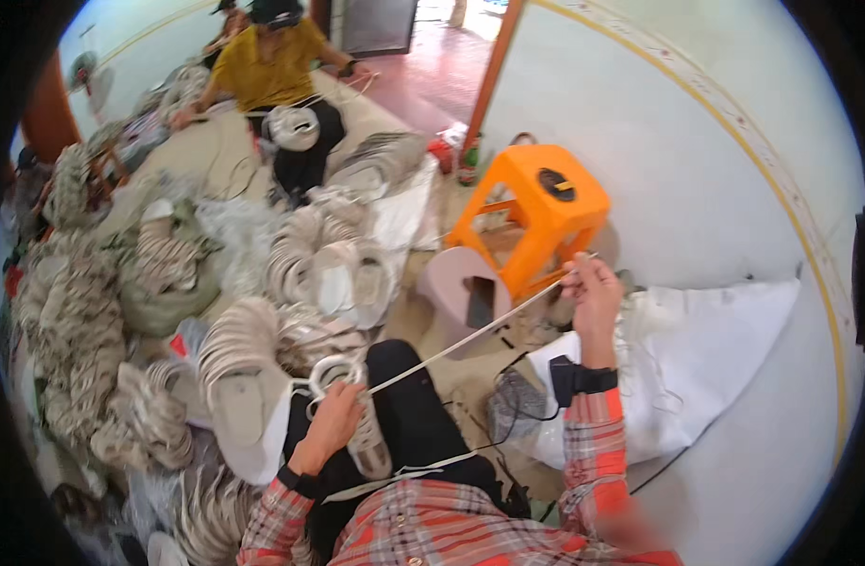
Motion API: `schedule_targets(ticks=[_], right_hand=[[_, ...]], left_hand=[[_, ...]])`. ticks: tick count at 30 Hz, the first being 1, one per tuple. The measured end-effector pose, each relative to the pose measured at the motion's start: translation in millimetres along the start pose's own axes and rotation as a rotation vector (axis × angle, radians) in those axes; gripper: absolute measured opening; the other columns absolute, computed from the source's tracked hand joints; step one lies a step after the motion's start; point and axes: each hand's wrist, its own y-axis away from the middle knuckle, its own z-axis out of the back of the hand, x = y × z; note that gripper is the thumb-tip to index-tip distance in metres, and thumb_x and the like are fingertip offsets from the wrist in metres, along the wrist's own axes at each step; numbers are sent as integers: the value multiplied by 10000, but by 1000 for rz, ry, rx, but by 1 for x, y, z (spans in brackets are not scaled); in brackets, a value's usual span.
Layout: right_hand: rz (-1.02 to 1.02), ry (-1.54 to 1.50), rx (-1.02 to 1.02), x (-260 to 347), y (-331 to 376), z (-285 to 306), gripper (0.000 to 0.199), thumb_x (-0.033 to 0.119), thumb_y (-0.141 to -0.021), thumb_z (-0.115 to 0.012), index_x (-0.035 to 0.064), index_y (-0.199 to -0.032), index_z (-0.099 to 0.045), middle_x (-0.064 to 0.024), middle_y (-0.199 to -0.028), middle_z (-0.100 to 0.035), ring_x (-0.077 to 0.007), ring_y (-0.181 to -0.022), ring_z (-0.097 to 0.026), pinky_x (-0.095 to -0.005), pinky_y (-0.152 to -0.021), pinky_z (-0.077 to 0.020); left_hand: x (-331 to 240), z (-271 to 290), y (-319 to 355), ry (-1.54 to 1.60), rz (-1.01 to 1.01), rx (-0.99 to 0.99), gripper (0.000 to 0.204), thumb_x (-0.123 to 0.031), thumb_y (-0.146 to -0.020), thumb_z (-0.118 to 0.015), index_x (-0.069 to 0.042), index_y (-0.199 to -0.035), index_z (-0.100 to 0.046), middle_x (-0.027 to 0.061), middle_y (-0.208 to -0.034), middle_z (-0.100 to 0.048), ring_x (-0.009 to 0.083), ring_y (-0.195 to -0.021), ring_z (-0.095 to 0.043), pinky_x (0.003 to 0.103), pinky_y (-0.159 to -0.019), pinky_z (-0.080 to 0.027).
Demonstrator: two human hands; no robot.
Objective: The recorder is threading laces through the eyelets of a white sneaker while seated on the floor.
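Note:
A beige shoe upper point(368, 451) rests on my dark-trousered lap, its pale rounded collar pointing away from me. My left hand point(335, 420) is closed around its side near the lacing area. From the upper a cream shoelace point(470, 338) runs taut, up and to the right. My right hand point(593, 288), raised near the orange stool, pinches the lace close to its far end. Another pale lace or strap lies across my lap. Left of my left hand stands a row of nested beige shoe uppers point(239, 401). My fingers partly hide the upper's eyelets.
An orange plastic stool point(555, 179) carries a round black object. A phone point(481, 302) lies on a low pinkish stool point(439, 283). Right of me is a white sack point(706, 363) with loose laces. Heaps of uppers point(74, 330) fill the left. A person in yellow point(272, 71) works ahead.

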Motion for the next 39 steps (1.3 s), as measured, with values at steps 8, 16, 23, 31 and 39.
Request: schedule_targets(ticks=[8,16,23,31,39], right_hand=[[-21,359,-86,-78,0,60,192,175,-847,-568,-1,-916,-601,-77,-739,-645,-74,-532,-530,-201,-460,-416],[-137,616,751,-172,141,-62,176,78,-825,-495,33,-983,-558,-87,-724,-611,-172,-586,-580,-294,-547,-475],[347,1011,978,-175,182,-98,61,96,-781,-506,63,-832,-508,-125,-752,-545,-315,-754,-556,-427,-630,-450],[394,1035,1004,-171,185,-108,111,60,-705,-494,31,-813,-491,-132,-748,-527,-322,-734,-545,-430,-620,-449],[365,1105,1076,-170,178,-113,170,82,-673,-526,27,-833,-513,-141,-754,-546,-324,-729,-558,-439,-609,-454]], left_hand=[[-26,-24,2,-308,-176,228,105,-63,-734,-539,-56,-837,-524,142,-766,-477,346,-712,-533,425,-606,-441],[-15,-9,13,-417,-132,-140,137,-75,-737,-552,-68,-873,-559,89,-808,-544,274,-762,-541,399,-665,-427],[18,11,20,-447,149,-228,84,-140,-758,-610,-107,-835,-619,53,-765,-554,258,-809,-509,392,-766,-340],[19,22,57,-551,80,-270,31,-144,-704,-645,-129,-730,-649,20,-729,-519,232,-829,-481,387,-786,-317],[5,26,29,-354,137,-346,92,-154,-713,-623,-156,-791,-671,16,-781,-539,239,-873,-473,401,-779,-306]])
